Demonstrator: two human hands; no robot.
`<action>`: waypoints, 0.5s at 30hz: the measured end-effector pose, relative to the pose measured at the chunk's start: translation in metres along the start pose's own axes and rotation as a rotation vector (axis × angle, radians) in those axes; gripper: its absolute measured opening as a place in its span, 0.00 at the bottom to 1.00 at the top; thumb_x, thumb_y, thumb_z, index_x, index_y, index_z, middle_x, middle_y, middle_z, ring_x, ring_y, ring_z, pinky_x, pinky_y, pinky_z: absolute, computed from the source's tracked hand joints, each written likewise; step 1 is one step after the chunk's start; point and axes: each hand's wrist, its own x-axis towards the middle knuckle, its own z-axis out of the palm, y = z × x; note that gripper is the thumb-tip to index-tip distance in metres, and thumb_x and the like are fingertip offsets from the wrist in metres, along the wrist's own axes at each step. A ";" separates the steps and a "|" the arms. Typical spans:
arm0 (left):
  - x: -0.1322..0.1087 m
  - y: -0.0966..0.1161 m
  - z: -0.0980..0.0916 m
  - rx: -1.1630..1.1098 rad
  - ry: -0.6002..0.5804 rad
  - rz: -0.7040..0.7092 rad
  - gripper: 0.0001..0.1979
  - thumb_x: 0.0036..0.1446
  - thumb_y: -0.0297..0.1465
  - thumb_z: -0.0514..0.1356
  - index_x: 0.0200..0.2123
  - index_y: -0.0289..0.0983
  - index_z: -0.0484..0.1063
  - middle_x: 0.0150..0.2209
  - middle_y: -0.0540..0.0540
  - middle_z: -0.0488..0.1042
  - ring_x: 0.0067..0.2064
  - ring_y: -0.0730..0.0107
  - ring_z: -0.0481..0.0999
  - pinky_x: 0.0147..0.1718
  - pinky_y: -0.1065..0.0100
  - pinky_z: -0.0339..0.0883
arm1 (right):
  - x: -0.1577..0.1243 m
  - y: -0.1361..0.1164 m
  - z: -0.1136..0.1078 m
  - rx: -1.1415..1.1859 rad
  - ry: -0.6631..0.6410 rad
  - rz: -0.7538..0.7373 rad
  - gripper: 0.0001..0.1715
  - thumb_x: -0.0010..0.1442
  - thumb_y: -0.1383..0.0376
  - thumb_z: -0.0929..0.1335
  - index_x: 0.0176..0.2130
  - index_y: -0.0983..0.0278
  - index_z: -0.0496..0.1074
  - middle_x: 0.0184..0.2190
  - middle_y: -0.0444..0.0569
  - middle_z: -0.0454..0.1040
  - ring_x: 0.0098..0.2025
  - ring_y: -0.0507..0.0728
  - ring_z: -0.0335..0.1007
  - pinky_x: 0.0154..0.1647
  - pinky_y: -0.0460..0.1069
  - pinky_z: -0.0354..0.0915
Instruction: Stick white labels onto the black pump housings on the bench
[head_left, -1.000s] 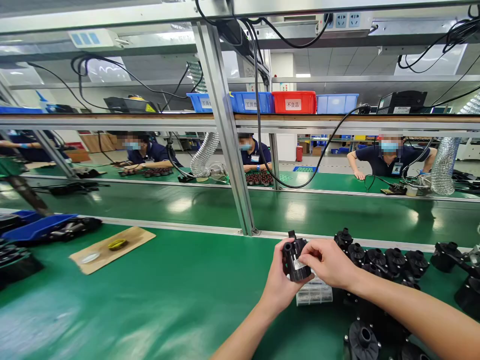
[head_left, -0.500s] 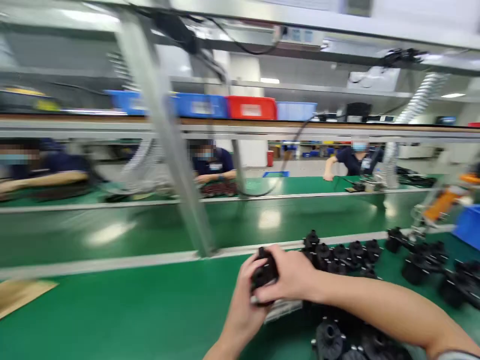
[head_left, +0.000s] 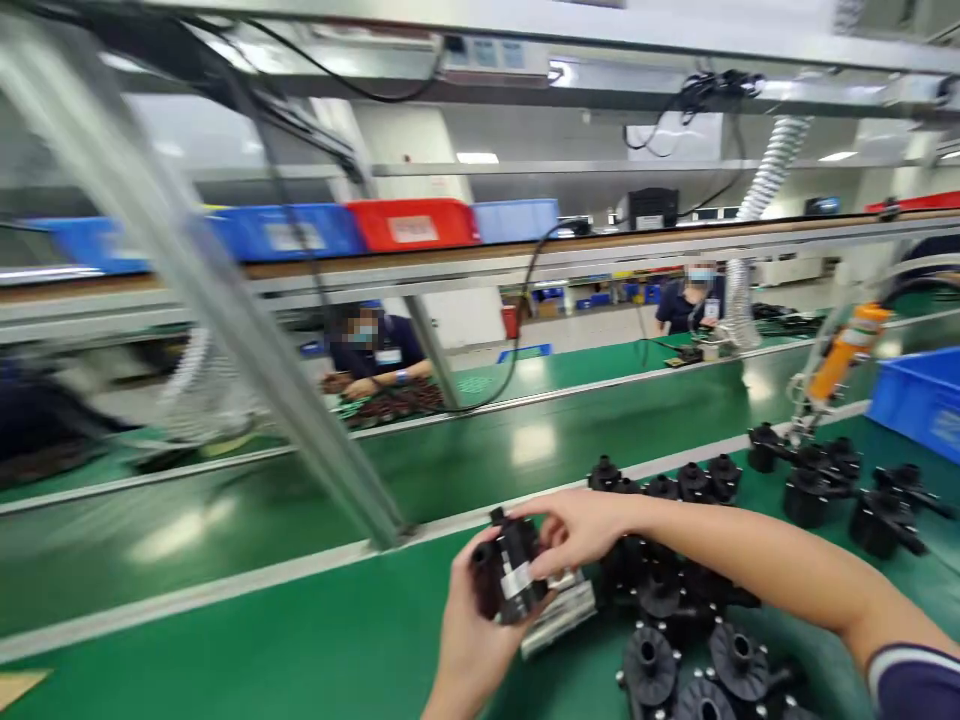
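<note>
A small black pump (head_left: 512, 565) with stub pipes and a white label is held up over the green bench. My left hand (head_left: 476, 620) wraps round it from the left and below. From the right, my right hand (head_left: 581, 530) grips it, with fingertips at its top and the thumb near the label. Just behind and below the hands lies a silver metal block (head_left: 561, 612), partly covered. Rows of similar black pumps (head_left: 649, 660) stand to the right, some hidden under my right forearm.
More black pumps (head_left: 810, 490) stand farther right, near an orange tool (head_left: 846, 350) and a blue bin (head_left: 919, 400). A slanted metal post (head_left: 255, 370) rises at the left. Beyond the bench, co-workers (head_left: 386, 345) sit at another green line. A tan sheet (head_left: 22, 685) lies at lower left.
The view has swung to the right. The pump has turned in my hands, so its label and side pipe now show. My right hand has loosened from covering its top to a side hold.
</note>
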 end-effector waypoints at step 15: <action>-0.008 0.005 -0.005 0.193 -0.140 0.245 0.33 0.59 0.28 0.71 0.65 0.48 0.65 0.67 0.38 0.63 0.70 0.43 0.67 0.67 0.40 0.66 | 0.006 -0.024 0.038 -0.311 0.333 0.083 0.43 0.46 0.54 0.82 0.56 0.63 0.69 0.41 0.50 0.78 0.40 0.60 0.75 0.32 0.46 0.60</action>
